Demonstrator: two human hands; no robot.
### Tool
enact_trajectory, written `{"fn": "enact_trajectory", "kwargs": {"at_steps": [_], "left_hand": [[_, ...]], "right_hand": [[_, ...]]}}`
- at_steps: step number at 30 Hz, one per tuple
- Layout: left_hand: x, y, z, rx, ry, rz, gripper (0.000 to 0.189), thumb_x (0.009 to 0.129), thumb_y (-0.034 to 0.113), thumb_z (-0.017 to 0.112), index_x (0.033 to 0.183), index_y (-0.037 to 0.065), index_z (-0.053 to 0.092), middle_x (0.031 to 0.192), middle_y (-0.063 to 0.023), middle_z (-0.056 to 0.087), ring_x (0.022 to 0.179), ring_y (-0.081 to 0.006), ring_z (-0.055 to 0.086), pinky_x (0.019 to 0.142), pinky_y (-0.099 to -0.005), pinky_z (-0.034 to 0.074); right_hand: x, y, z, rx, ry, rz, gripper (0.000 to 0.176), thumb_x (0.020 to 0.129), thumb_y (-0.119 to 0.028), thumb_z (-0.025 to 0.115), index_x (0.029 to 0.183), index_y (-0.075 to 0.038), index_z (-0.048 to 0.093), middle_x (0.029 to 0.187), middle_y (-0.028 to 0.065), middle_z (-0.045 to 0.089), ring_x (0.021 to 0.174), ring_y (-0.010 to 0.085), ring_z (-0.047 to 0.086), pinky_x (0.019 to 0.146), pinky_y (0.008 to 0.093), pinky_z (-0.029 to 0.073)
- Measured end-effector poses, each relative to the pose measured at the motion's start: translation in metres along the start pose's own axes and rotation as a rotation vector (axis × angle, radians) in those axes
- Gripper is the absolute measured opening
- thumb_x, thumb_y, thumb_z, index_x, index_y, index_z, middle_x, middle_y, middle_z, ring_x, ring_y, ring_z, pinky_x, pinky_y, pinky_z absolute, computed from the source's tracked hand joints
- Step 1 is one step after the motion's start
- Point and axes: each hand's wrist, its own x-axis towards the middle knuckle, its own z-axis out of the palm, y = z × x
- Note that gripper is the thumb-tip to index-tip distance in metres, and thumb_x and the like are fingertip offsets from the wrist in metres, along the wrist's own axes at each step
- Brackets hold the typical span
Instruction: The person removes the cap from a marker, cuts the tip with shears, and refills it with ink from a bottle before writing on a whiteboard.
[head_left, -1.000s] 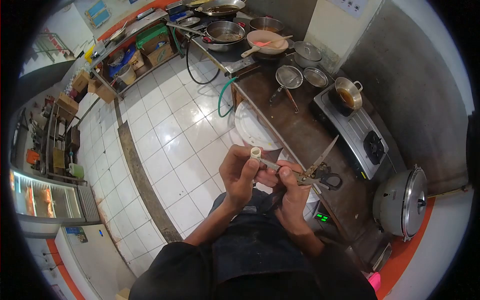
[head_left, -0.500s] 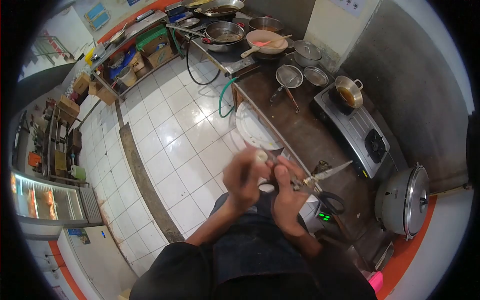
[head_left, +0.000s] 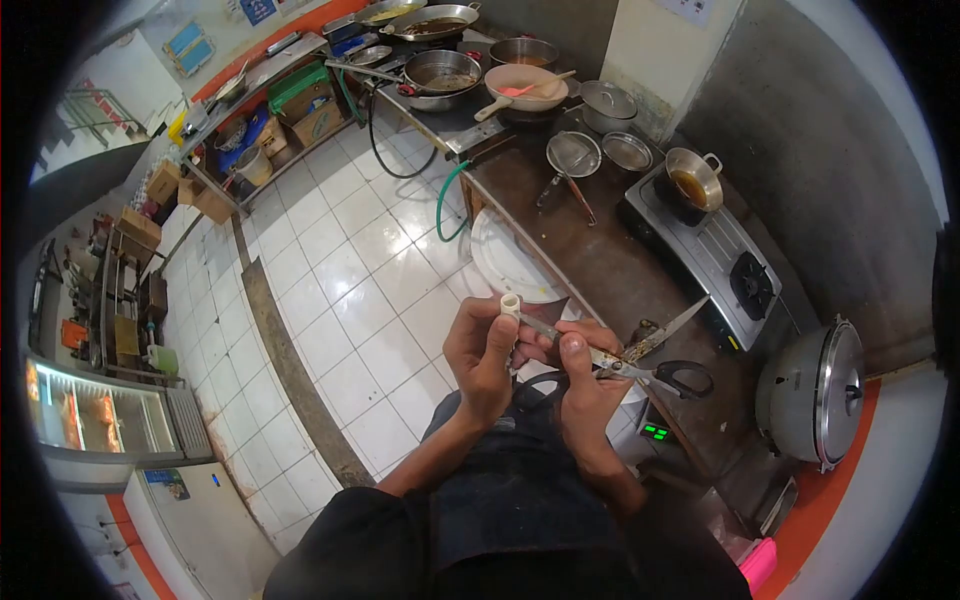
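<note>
In the centre, my left hand point(head_left: 483, 352) is closed around a small cream-coloured tube point(head_left: 510, 305), with its open round end facing up. Close on its right, my right hand point(head_left: 583, 375) grips opened scissors point(head_left: 622, 366) near their pivot. One blade points left to the tube; the other point(head_left: 675, 330) points up and right. Black handle loops show at the right and below the hands. Brown residue covers the metal round the pivot. What my curled fingers hide cannot be seen.
Right of my hands runs a dark worktop point(head_left: 600, 265) with a gas stove point(head_left: 705, 250), a small pot point(head_left: 694, 180) and a large lidded pot point(head_left: 812, 395). Strainers point(head_left: 574, 156) and pans point(head_left: 440, 72) stand farther back. A green-lit scale display point(head_left: 655, 432) is near the table's edge.
The blurred hands are now sharp. The tube has moved slightly left and stands upright in my left hand. The scissors' black loop has shifted a little down and right.
</note>
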Motion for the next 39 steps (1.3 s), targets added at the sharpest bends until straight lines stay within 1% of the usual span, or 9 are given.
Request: {"fn": "enact_trajectory", "kwargs": {"at_steps": [7, 14, 22, 26, 28, 31, 32, 35, 39], "left_hand": [[-0.001, -0.002, -0.004, 0.001, -0.024, 0.069, 0.022, 0.099, 0.022, 0.055, 0.099, 0.000, 0.052, 0.075, -0.0038, 0.057, 0.060, -0.0063, 0.052, 0.049, -0.0190, 0.039], [0.008, -0.007, -0.018, 0.269, -0.155, 0.371, 0.017, 0.099, 0.016, 0.053, 0.099, -0.002, 0.052, 0.076, -0.0063, 0.060, 0.059, -0.0065, 0.052, 0.049, -0.0191, 0.036], [0.006, -0.003, -0.010, 0.163, -0.018, 0.170, 0.011, 0.098, 0.010, 0.052, 0.100, -0.001, 0.053, 0.079, -0.0064, 0.061, 0.062, -0.0068, 0.054, 0.053, -0.0196, 0.043], [-0.004, -0.011, -0.004, 0.236, -0.043, 0.220, 0.012, 0.099, 0.011, 0.051, 0.100, 0.000, 0.054, 0.081, -0.0062, 0.061, 0.062, -0.0066, 0.054, 0.052, -0.0189, 0.042], [-0.010, -0.015, -0.009, 0.099, -0.009, 0.052, 0.013, 0.099, 0.013, 0.051, 0.100, 0.000, 0.054, 0.081, -0.0055, 0.060, 0.060, -0.0065, 0.053, 0.050, -0.0188, 0.040], [0.002, -0.007, -0.008, -0.046, 0.021, -0.025, 0.016, 0.100, 0.015, 0.050, 0.100, -0.001, 0.054, 0.080, -0.0066, 0.061, 0.061, -0.0078, 0.053, 0.053, -0.0199, 0.041], [0.001, -0.005, -0.008, -0.083, 0.031, -0.039, 0.017, 0.100, 0.015, 0.050, 0.101, -0.002, 0.054, 0.079, -0.0073, 0.062, 0.062, -0.0085, 0.054, 0.055, -0.0204, 0.042], [0.003, -0.003, -0.016, -0.156, -0.036, -0.038, 0.019, 0.101, 0.016, 0.050, 0.101, -0.002, 0.054, 0.073, -0.0046, 0.057, 0.056, -0.0070, 0.047, 0.052, -0.0205, 0.037], [0.002, -0.002, -0.014, -0.139, -0.069, -0.014, 0.022, 0.101, 0.019, 0.050, 0.102, -0.003, 0.054, 0.067, -0.0037, 0.052, 0.052, -0.0069, 0.043, 0.047, -0.0208, 0.033]], "right_hand": [[0.001, -0.001, -0.005, -0.130, -0.056, -0.130, 0.009, 0.092, -0.004, 0.061, 0.096, 0.004, 0.063, 0.091, 0.0076, 0.061, 0.081, 0.0116, 0.060, 0.073, 0.0253, 0.052], [0.004, -0.016, -0.005, -0.037, -0.063, 0.075, 0.011, 0.092, -0.004, 0.062, 0.099, 0.004, 0.064, 0.092, 0.0092, 0.065, 0.082, 0.0107, 0.061, 0.074, 0.0248, 0.052], [-0.003, 0.021, -0.006, -0.189, -0.032, -0.163, 0.014, 0.092, -0.003, 0.061, 0.103, 0.006, 0.065, 0.097, 0.0082, 0.065, 0.086, 0.0120, 0.060, 0.076, 0.0245, 0.048], [0.008, 0.017, 0.008, -0.194, 0.097, -0.045, 0.015, 0.093, -0.004, 0.061, 0.103, 0.006, 0.065, 0.100, 0.0097, 0.065, 0.086, 0.0121, 0.061, 0.076, 0.0245, 0.049], [0.011, 0.021, 0.005, -0.091, 0.113, 0.047, 0.016, 0.094, -0.005, 0.060, 0.104, 0.006, 0.064, 0.102, 0.0106, 0.065, 0.085, 0.0131, 0.062, 0.076, 0.0251, 0.050], [0.007, 0.022, 0.002, -0.037, 0.023, -0.118, 0.016, 0.095, -0.006, 0.058, 0.104, 0.007, 0.063, 0.101, 0.0117, 0.066, 0.088, 0.0174, 0.066, 0.078, 0.0278, 0.054], [0.006, 0.016, 0.007, 0.002, 0.030, -0.116, 0.020, 0.095, -0.012, 0.059, 0.102, 0.007, 0.060, 0.096, 0.0168, 0.066, 0.081, 0.0233, 0.070, 0.075, 0.0340, 0.057], [0.011, 0.003, -0.002, -0.026, -0.061, 0.020, 0.020, 0.095, -0.012, 0.059, 0.102, 0.006, 0.059, 0.090, 0.0158, 0.067, 0.079, 0.0223, 0.070, 0.076, 0.0328, 0.057], [0.016, -0.008, -0.003, 0.015, -0.096, 0.156, 0.021, 0.094, -0.016, 0.061, 0.095, 0.005, 0.061, 0.074, 0.0109, 0.066, 0.063, 0.0183, 0.067, 0.053, 0.0231, 0.049]]}}
